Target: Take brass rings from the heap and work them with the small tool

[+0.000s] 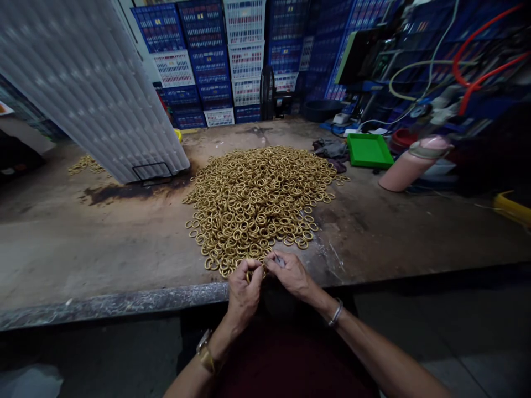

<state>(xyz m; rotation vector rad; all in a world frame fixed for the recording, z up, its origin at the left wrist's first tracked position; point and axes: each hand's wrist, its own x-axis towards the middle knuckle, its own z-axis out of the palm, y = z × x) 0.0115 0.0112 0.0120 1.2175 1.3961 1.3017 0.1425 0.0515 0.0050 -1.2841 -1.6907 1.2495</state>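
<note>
A big heap of brass-coloured rings (257, 193) lies on the worktable in front of me. At its near edge, my left hand (244, 293) pinches one brass ring (248, 277) between thumb and fingers. Close beside it, my right hand (295, 276) is closed on a small grey object (280, 261) whose kind I cannot make out. The fingertips of the two hands almost meet at the ring. Part of what the right fingers hold is hidden.
On the worktable (124, 243), a tall stack of translucent trays (112, 94) stands left. To the right are a green tray (369, 150), dark cloths (331, 149) and a pink bottle (410, 166). Blue and white crates (211, 63) line the back.
</note>
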